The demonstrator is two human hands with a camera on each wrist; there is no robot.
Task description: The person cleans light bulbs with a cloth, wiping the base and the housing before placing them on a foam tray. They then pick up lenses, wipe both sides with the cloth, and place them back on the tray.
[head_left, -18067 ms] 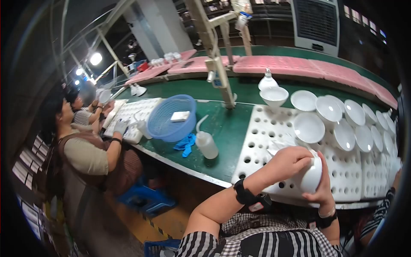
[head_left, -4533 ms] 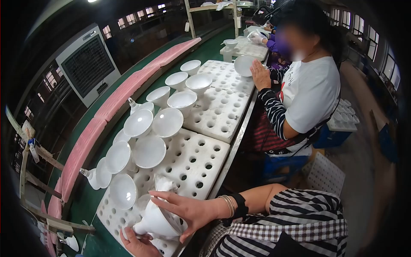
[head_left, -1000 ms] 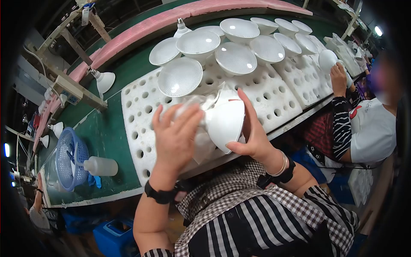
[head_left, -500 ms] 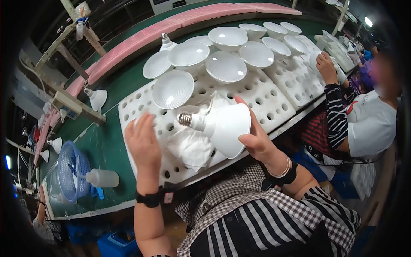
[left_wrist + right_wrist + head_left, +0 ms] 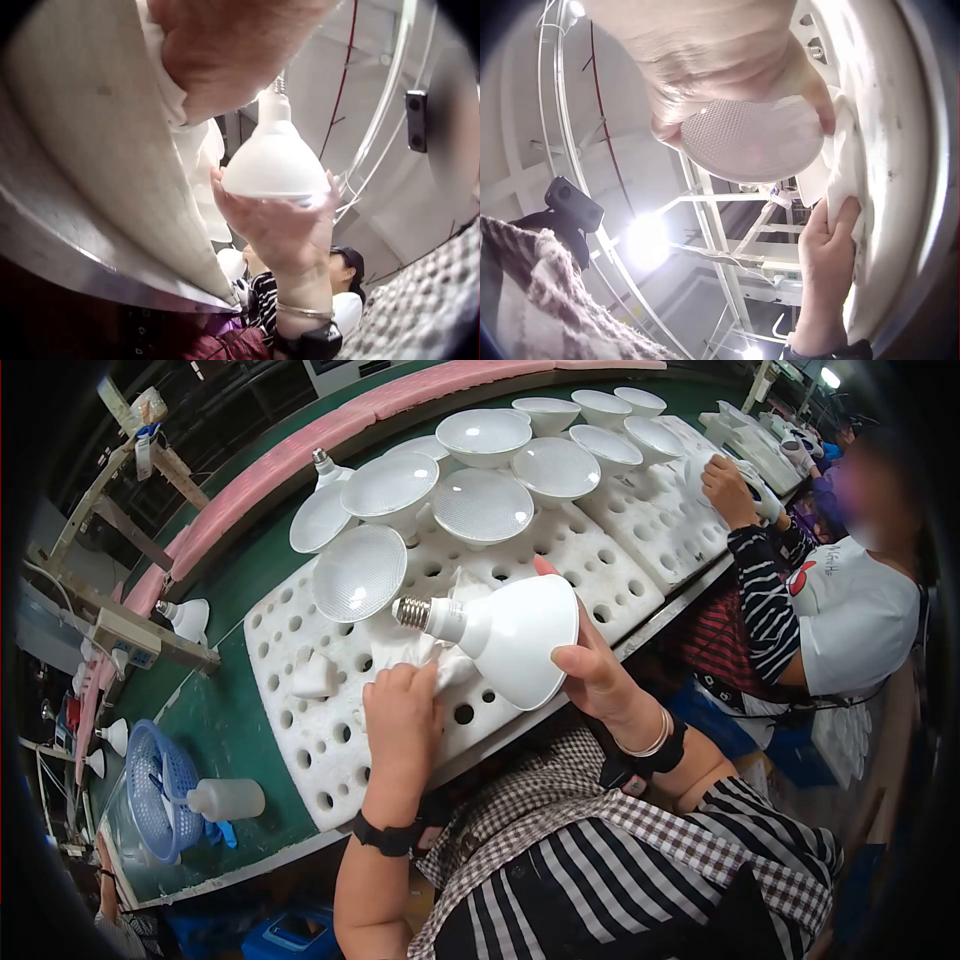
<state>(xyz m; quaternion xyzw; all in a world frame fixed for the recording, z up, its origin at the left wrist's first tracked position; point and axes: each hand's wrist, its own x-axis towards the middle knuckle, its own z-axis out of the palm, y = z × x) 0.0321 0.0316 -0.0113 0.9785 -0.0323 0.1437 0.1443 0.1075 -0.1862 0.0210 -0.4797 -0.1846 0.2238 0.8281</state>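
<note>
In the head view my right hand (image 5: 607, 678) holds a white reflector light bulb (image 5: 520, 635) by its wide end, thumb and fingers around the rim. The bulb lies sideways in the air, its metal screw base (image 5: 411, 612) pointing left. My left hand (image 5: 402, 725) pinches a crumpled white cloth (image 5: 455, 665) on the perforated white foam board (image 5: 290, 735). The right wrist view shows the bulb's textured lens (image 5: 754, 142) under the right hand, and the left hand (image 5: 826, 259) with fingers on the cloth. A small white block (image 5: 314, 676) lies on the board, left of the cloth.
Several bulbs (image 5: 360, 575) stand lens-up in the boards behind. A squeeze bottle (image 5: 228, 800) and a blue basket (image 5: 160, 780) are at left. Pink foam (image 5: 400, 400) runs along the back. Another person (image 5: 850, 600) works at right.
The left hand has moved from the board's left side to the cloth and taken hold of it. A small white block shows where that hand was. The right hand still holds the bulb.
</note>
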